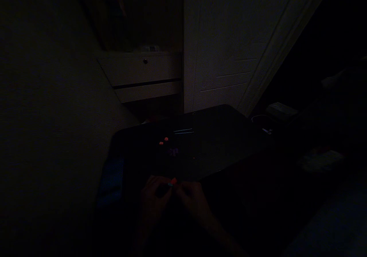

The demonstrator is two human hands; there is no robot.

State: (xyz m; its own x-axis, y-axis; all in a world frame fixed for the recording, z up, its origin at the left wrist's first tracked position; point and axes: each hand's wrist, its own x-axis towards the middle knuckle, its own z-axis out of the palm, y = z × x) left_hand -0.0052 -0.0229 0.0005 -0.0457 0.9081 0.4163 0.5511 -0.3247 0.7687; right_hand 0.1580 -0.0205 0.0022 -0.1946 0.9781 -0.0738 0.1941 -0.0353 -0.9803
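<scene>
The view is very dark. My left hand [155, 194] and my right hand [193, 199] meet at the near edge of a dark table [218, 134], both closed in a pinch. Between their fingertips is a small bright orange piece [173, 181], touching a small pale bluish piece [170, 184]. The bluish piece lies at my left fingertips; the orange one is by my right fingertips. Their exact kind cannot be made out. Beyond the hands lie a purple piece [173, 152] and two small orange pieces, one round [166, 139] and one blockier [161, 143].
Two thin pale sticks [183, 131] lie toward the table's far side. A tiny orange speck [194, 158] is nearer. A dark blue flat object [110, 182] sits at the left. Behind stand a drawer unit [163, 69] and a pale panel [223, 50]. A white cable [259, 116] is at right.
</scene>
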